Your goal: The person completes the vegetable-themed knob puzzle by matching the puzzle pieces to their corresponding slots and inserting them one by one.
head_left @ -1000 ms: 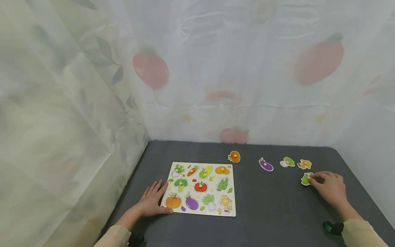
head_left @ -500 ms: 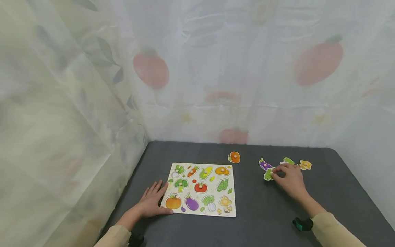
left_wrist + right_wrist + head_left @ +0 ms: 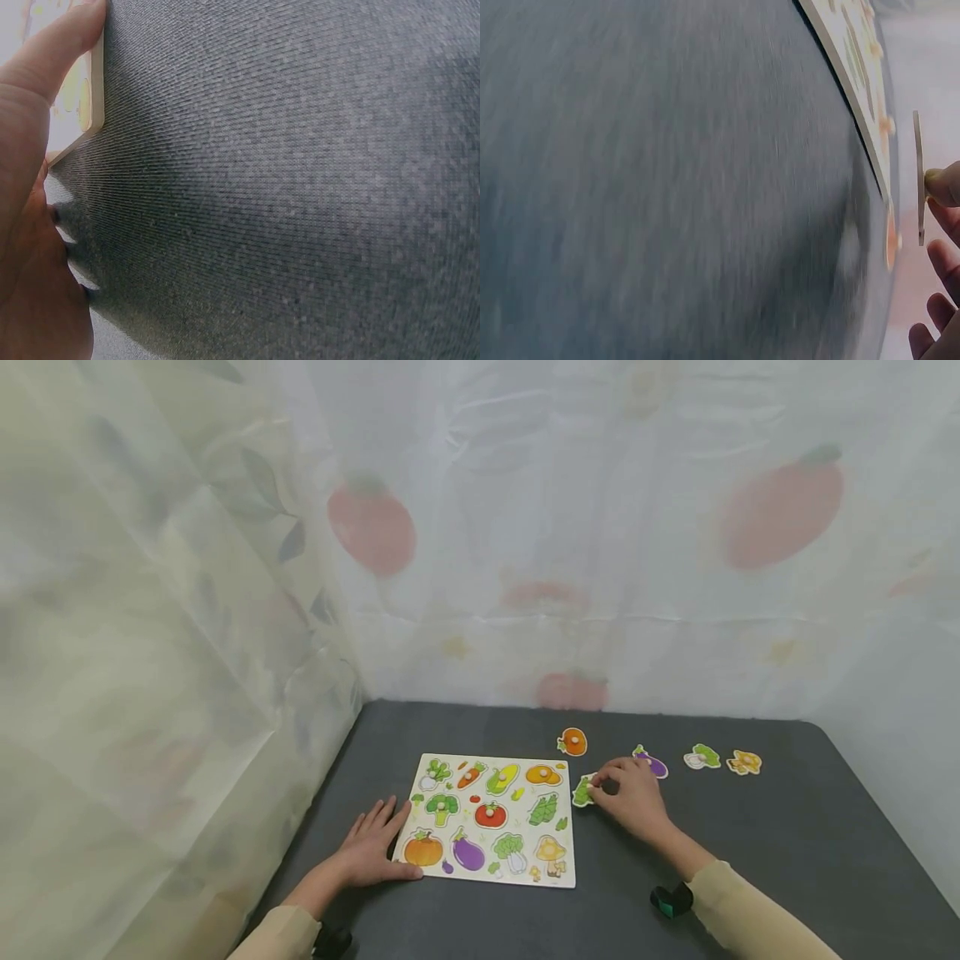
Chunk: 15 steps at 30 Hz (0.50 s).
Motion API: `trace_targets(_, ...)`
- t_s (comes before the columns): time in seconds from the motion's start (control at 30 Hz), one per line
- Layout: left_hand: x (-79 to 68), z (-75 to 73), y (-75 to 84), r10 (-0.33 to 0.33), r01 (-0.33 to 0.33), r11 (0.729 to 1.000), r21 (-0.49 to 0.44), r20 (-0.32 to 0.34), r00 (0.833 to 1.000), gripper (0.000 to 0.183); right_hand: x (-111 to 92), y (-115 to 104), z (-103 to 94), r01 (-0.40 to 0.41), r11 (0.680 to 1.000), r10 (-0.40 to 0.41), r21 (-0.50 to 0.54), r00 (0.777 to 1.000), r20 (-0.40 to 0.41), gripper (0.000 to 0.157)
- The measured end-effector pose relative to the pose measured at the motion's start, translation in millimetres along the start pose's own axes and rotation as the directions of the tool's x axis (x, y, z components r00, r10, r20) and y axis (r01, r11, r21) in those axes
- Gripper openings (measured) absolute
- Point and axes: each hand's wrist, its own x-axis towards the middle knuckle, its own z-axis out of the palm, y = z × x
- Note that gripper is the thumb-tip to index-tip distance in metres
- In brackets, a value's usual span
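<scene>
A vegetable puzzle board [image 3: 521, 770] lies flat on the dark table. Its left edge is under my left hand [image 3: 367, 852], whose fingers are spread and whose thumb lies along the near left corner; the left wrist view shows that thumb [image 3: 56, 45] over the board's edge. Just right of the board, my right hand [image 3: 632, 797] pinches a green leafy puzzle piece [image 3: 582, 791] by its knob. In the right wrist view this thin piece [image 3: 919, 150] appears edge-on, raised above the table. Fingers partly cover the piece in the head view.
Loose pieces lie toward the back: a pumpkin [image 3: 573, 742], an eggplant [image 3: 657, 767] partly behind my right hand, a bok choy [image 3: 702, 757] and a mushroom [image 3: 744, 762]. Printed curtains [image 3: 465, 543] hang behind the table and along its left side.
My right hand has carried the green piece leftward from beside the mushroom, past the eggplant, to the board's right edge. My left hand has stayed on the board.
</scene>
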Motion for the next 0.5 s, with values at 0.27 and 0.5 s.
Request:
trace_targets(0.27, 0.3, 0.9, -0.8, -0.008, 0.008, 1.0, 0.004, 0.003, 1.0, 0.122, 4, -27, 24.2, -0.009, 1.0, 0.009, 0.003, 0.996, 0.085, 0.012)
trace_targets(0.5, 0.6, 1.3, -1.9, -0.003, 0.003, 1.0, 0.0, 0.002, 1.0, 0.122, 2, -40, 36.8, 0.019, 1.0, -0.019, -0.005, 0.993, 0.114, 0.015)
